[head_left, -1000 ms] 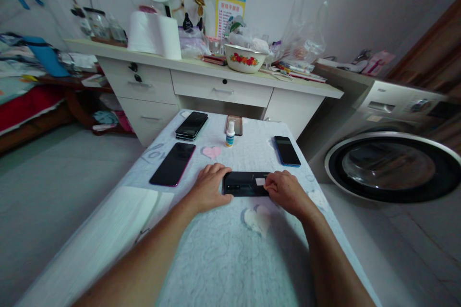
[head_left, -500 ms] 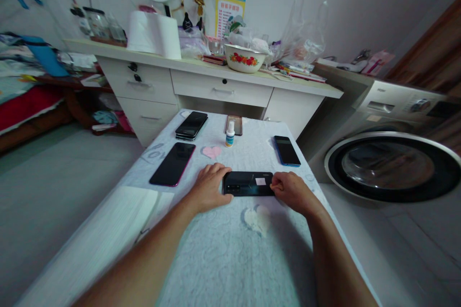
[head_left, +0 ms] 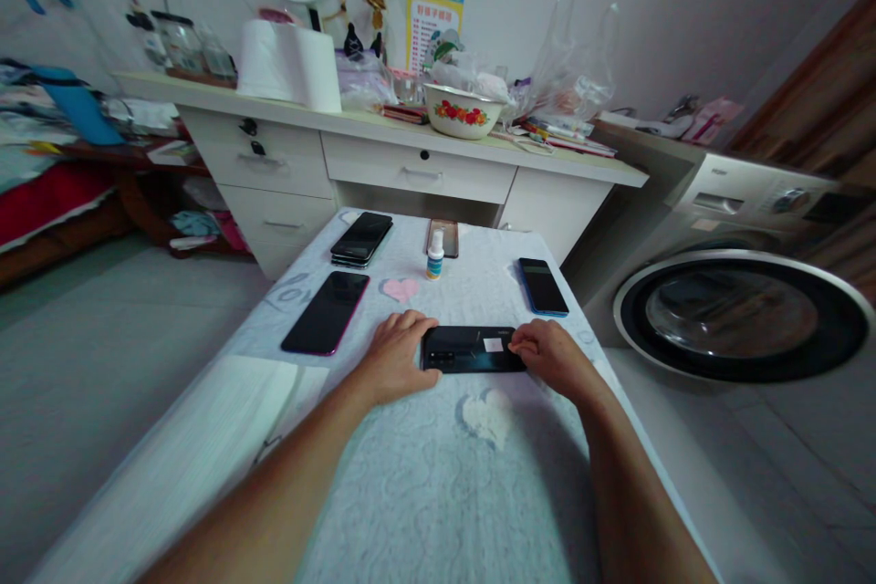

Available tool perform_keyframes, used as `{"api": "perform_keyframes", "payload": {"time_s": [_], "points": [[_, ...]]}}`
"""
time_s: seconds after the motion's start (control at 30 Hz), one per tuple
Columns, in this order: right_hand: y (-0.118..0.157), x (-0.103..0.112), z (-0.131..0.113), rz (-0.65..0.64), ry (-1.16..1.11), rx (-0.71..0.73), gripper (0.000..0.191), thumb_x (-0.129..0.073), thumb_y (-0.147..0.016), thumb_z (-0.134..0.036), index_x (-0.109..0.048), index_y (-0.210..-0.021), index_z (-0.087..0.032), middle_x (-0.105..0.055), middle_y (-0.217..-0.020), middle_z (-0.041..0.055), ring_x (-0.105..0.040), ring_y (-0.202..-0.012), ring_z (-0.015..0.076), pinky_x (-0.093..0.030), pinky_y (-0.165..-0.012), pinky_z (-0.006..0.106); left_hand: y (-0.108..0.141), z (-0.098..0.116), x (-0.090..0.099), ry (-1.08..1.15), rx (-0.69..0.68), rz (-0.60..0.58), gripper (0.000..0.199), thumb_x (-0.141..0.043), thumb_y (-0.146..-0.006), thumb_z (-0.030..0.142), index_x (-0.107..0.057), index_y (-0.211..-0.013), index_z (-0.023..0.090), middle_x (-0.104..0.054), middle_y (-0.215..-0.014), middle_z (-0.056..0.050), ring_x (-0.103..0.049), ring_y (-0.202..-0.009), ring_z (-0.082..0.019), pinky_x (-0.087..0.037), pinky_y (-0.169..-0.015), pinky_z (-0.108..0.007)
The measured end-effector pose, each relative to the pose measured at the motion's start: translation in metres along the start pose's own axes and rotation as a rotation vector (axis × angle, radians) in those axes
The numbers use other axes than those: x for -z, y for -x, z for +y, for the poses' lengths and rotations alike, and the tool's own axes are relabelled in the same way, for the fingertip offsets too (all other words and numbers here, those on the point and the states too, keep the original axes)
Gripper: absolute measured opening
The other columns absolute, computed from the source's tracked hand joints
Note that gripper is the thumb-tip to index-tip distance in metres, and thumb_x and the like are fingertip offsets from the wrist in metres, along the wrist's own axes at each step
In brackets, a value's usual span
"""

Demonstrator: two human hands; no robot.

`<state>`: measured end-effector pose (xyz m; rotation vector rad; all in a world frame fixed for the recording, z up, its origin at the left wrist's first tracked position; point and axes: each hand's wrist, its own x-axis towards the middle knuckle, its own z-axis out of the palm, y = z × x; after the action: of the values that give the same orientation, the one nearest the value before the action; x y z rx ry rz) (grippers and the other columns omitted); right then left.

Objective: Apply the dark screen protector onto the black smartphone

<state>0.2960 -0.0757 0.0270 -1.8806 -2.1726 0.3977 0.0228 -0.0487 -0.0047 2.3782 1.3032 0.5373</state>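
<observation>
A dark phone [head_left: 469, 359] lies sideways on the cloth-covered table, back up, with its cameras at the left end and a small pale sticker [head_left: 493, 345] toward the right. My left hand [head_left: 399, 358] grips the phone's left end, thumb at the near edge and fingers at the far edge. Over the right end, my right hand [head_left: 549, 352] has its fingers curled together beside the sticker; what its fingertips pinch, if anything, is too small to make out. Beyond the phone stands a small white bottle [head_left: 435, 257] with a blue label.
A red-edged phone [head_left: 327, 312] and a stack of phones [head_left: 362, 239] lie at the left. A blue-edged phone [head_left: 543, 286] is at the right, a phone case [head_left: 448, 237] behind the bottle. Beyond are a white desk [head_left: 417, 175] and a washing machine [head_left: 739, 265].
My right hand has shifted slightly left and up over the phone's right end, showing more of its lower right corner. The left hand keeps its hold.
</observation>
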Motion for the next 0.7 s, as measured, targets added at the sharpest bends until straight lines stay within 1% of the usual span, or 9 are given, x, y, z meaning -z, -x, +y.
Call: {"api": "perform_keyframes", "payload": {"time_s": [0.2,0.33,0.53,0.7], "points": [[-0.008,-0.014,0.003,0.163,0.043,0.008,0.020,-0.053,-0.082,-0.020,-0.072,-0.087,-0.023,-0.066,-0.086,0.0044,-0.055,-0.082,0.0178,-0.035,-0.075,0.028,0.000,0.002,0.003,0.008,0.013,-0.004,0.061,-0.066,-0.063,0.034,-0.051,-0.122,0.024,-0.052,-0.120,-0.005,-0.047,-0.111,-0.027,-0.036,-0.100,-0.039],[-0.013,-0.019,0.003,0.227,0.072,0.010,0.020,-0.053,-0.085,-0.023,-0.073,-0.087,-0.024,-0.065,-0.085,0.0042,-0.054,-0.083,0.0184,-0.034,-0.078,0.029,0.000,0.002,0.003,0.004,0.010,-0.003,0.061,-0.065,-0.063,0.034,-0.051,-0.121,0.023,-0.052,-0.120,-0.006,-0.047,-0.109,-0.027,-0.037,-0.099,-0.039],[-0.019,-0.025,0.005,0.266,0.076,-0.015,0.021,-0.051,-0.089,-0.027,-0.073,-0.088,-0.024,-0.065,-0.087,0.0049,-0.054,-0.085,0.0179,-0.033,-0.082,0.029,0.000,0.001,0.002,0.007,0.014,-0.011,0.061,-0.065,-0.063,0.034,-0.050,-0.122,0.024,-0.052,-0.121,-0.005,-0.046,-0.110,-0.027,-0.036,-0.099,-0.039],[-0.019,-0.023,0.005,0.237,0.064,-0.026,0.023,-0.050,-0.089,-0.029,-0.073,-0.090,-0.022,-0.065,-0.089,0.0062,-0.055,-0.087,0.0182,-0.034,-0.083,0.029,0.001,0.003,0.004,0.001,0.018,-0.019,0.061,-0.065,-0.064,0.034,-0.050,-0.122,0.024,-0.052,-0.120,-0.006,-0.046,-0.110,-0.028,-0.037,-0.099,-0.040]]}}
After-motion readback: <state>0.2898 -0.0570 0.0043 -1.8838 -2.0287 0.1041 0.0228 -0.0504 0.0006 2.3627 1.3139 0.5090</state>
